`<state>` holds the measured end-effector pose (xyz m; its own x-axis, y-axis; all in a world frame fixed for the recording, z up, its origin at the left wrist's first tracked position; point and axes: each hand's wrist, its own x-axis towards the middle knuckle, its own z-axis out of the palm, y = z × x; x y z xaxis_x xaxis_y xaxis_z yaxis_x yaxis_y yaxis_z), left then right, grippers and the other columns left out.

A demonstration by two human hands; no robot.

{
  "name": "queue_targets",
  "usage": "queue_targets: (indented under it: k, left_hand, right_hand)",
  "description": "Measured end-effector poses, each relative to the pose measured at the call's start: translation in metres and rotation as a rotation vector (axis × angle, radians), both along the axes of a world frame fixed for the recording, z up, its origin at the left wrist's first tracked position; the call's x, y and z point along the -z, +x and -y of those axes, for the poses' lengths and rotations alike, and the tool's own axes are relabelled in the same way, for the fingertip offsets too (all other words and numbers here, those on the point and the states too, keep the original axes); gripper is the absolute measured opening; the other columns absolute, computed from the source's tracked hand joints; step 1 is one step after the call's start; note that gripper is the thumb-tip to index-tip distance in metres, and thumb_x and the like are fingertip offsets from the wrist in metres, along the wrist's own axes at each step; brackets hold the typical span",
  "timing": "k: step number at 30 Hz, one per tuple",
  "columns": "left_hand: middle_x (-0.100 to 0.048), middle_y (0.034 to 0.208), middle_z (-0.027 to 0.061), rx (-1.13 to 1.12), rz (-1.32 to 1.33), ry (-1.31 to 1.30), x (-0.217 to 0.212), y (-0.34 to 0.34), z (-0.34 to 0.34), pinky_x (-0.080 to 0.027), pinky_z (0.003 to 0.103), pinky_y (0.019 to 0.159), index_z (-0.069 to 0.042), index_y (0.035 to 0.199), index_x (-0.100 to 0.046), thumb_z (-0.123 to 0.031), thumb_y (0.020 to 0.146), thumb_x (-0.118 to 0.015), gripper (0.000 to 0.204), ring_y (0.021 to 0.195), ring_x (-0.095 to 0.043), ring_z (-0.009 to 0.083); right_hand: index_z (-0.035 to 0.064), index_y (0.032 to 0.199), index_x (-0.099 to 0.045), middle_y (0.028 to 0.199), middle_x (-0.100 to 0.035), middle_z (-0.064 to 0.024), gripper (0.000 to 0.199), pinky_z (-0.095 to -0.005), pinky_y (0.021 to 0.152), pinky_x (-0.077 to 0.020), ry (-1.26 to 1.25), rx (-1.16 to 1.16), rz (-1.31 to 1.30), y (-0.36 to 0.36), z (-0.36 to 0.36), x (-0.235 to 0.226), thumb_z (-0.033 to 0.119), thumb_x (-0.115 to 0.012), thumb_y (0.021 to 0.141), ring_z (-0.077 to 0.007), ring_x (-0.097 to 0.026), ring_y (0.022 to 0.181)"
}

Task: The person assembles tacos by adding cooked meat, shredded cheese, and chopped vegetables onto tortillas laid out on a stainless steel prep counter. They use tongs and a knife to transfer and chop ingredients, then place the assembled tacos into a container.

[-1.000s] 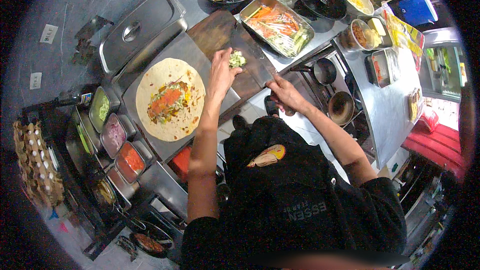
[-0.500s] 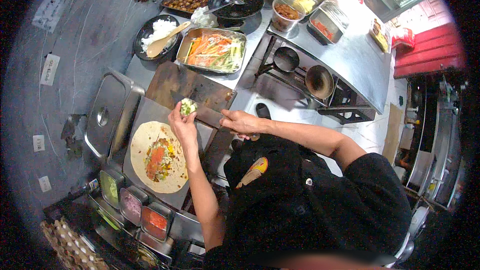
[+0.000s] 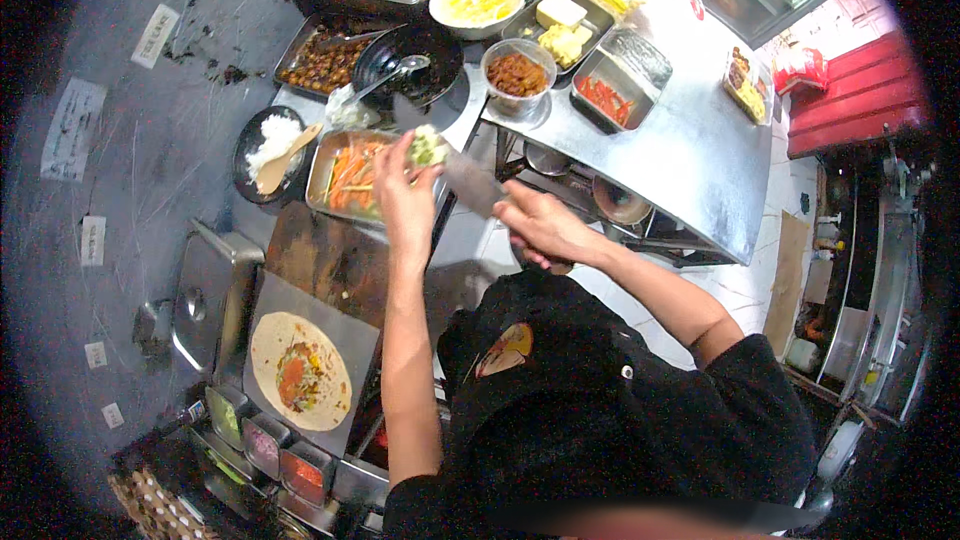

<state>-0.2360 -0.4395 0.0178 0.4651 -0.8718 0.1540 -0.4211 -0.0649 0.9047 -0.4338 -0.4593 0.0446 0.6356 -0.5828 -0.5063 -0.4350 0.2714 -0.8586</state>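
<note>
My right hand (image 3: 545, 225) is closed round the handle of a broad knife (image 3: 472, 185), its blade slanting up to the left. Chopped pale-green pieces (image 3: 428, 148) rest on or against the blade, with the fingers of my left hand (image 3: 405, 205) closed about them. Both hands are raised beside a metal tray of shredded vegetables (image 3: 345, 172), which my left hand partly covers. Lower left lies a flat tortilla (image 3: 268, 355) on a grey sheet (image 3: 362, 355), with a mixed filling (image 3: 300, 380) along its middle. A stained wooden cutting board (image 3: 320, 248) sits just beyond it.
A black bowl of rice (image 3: 242, 162) with a wooden spoon, a black pan (image 3: 440, 70), a tray of browned pieces (image 3: 310, 70) and a tub of brown filling (image 3: 518, 75) stand beyond. Small metal containers (image 3: 303, 475) line the near left. A steel table (image 3: 690, 160) is at right.
Both hands have moved away from the tortilla, farther out toward the vegetable tray, carrying the knife and chopped pieces. The view has shifted, showing more of the far counter.
</note>
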Motion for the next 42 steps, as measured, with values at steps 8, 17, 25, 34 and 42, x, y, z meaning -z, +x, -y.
queue_targets:
  k: [8, 17, 25, 34, 42]
  left_hand:
    - [-0.053, 0.113, 0.0146, 0.141, -0.078, -0.014, 0.039, -0.092, 0.154, -0.055, 0.03, 0.073, -0.003, 0.116, -0.059, 0.007, 0.071, -0.069, 0.047, 0.094, -0.06, 0.0233]
    - [-0.068, 0.109, 0.0131, 0.16, -0.088, 0.033, 0.054, -0.093, 0.207, -0.051, 0.031, 0.084, -0.001, 0.115, -0.059, 0.009, 0.079, -0.05, 0.039, 0.095, -0.067, 0.0207]
    - [-0.07, 0.097, 0.0105, 0.177, -0.163, 0.098, 0.042, -0.085, 0.208, -0.053, 0.029, 0.076, -0.001, 0.101, -0.066, 0.002, 0.082, -0.06, 0.02, 0.085, -0.069, 0.0187]
    - [-0.068, 0.091, 0.0161, 0.083, 0.394, -0.065, 0.06, -0.09, 0.208, -0.051, 0.039, 0.075, -0.003, 0.087, -0.069, -0.007, 0.079, -0.064, 0.011, 0.083, -0.066, 0.0298]
    - [-0.064, 0.081, 0.0157, -0.027, 0.267, -0.187, 0.069, -0.113, 0.209, -0.047, 0.044, 0.078, -0.002, 0.079, -0.067, -0.003, 0.071, -0.065, 0.008, 0.083, -0.062, 0.0321]
  right_hand:
    - [-0.0012, 0.099, -0.045, 0.069, -0.06, -0.0279, 0.032, -0.0517, 0.064, -0.0464, -0.544, 0.145, -0.34, -0.081, 0.101, 0.019, 0.031, -0.044, 0.095, -0.043, -0.063, 0.068]
    - [0.0032, 0.1, -0.041, 0.07, -0.061, -0.029, 0.027, -0.0561, 0.065, -0.0466, -0.713, 0.138, -0.513, -0.097, 0.132, 0.026, 0.028, -0.048, 0.093, -0.0474, -0.061, 0.069]
    - [0.0033, 0.099, -0.041, 0.066, -0.06, -0.0287, 0.026, -0.0561, 0.063, -0.0469, -0.698, 0.121, -0.498, -0.104, 0.138, 0.032, 0.027, -0.048, 0.093, -0.0471, -0.061, 0.067]
    - [0.0033, 0.102, -0.041, 0.068, -0.06, -0.0275, 0.026, -0.0559, 0.062, -0.0467, -0.769, 0.133, -0.446, -0.105, 0.133, 0.028, 0.025, -0.05, 0.093, -0.0467, -0.061, 0.067]
    - [0.0081, 0.107, -0.045, 0.051, -0.048, -0.0043, 0.024, -0.0321, 0.033, -0.0373, -0.645, 0.226, -0.363, -0.114, 0.129, 0.056, 0.031, -0.045, 0.098, -0.0149, -0.048, 0.037]
